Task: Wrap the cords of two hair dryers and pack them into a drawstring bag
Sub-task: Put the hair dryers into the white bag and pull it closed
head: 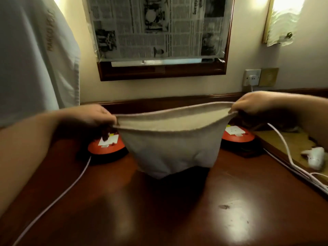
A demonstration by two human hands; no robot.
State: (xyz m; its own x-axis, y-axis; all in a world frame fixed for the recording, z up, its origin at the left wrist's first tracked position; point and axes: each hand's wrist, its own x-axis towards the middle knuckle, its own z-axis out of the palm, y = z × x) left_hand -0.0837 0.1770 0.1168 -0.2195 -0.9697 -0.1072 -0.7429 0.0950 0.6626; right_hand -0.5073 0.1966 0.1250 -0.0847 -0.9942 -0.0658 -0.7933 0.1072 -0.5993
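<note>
Both hands hold a beige cloth drawstring bag [168, 144] by its rim above the middle of the dark polished wooden bench [159, 210], its mouth stretched wide. The left hand [95, 116] has its fingers pinched tight on the left end of the rim; the right hand [252, 103] grips the right end likewise. Two red round discs [104, 148] lie near the back edge, partly behind the bag.
</note>
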